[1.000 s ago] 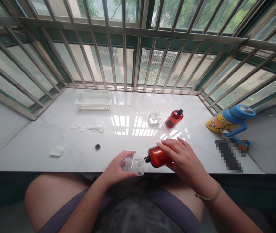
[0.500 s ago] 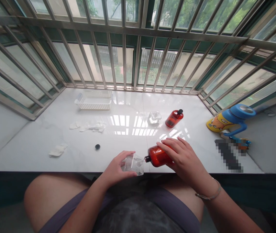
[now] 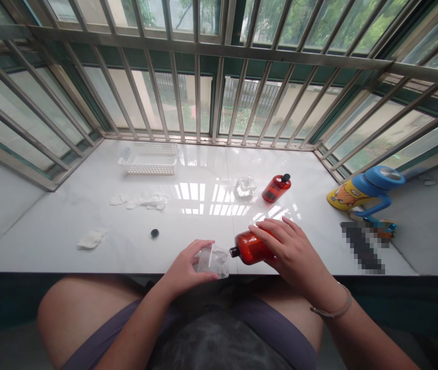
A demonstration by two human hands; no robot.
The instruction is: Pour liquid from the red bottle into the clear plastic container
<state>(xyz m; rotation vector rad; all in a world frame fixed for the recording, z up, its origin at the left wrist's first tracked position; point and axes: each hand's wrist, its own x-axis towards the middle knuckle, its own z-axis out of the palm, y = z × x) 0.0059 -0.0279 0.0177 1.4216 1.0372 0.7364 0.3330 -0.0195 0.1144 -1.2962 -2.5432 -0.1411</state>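
Note:
My right hand [image 3: 286,252] is wrapped round an amber bottle [image 3: 250,247] that lies tipped on its side, its open black neck pointing left. The neck meets a small clear square container [image 3: 214,260], which my left hand [image 3: 185,270] grips at the near edge of the white counter [image 3: 188,221]. A small black cap [image 3: 154,233] lies on the counter to the left of my left hand, apart from it.
A second amber bottle [image 3: 276,188] with its black cap on lies further back, beside another clear container [image 3: 246,185]. White tissues [image 3: 141,200] and a crumpled wad [image 3: 91,239] lie left. A white basket [image 3: 148,159] stands at the back; a blue and yellow jug [image 3: 365,192] lies at right.

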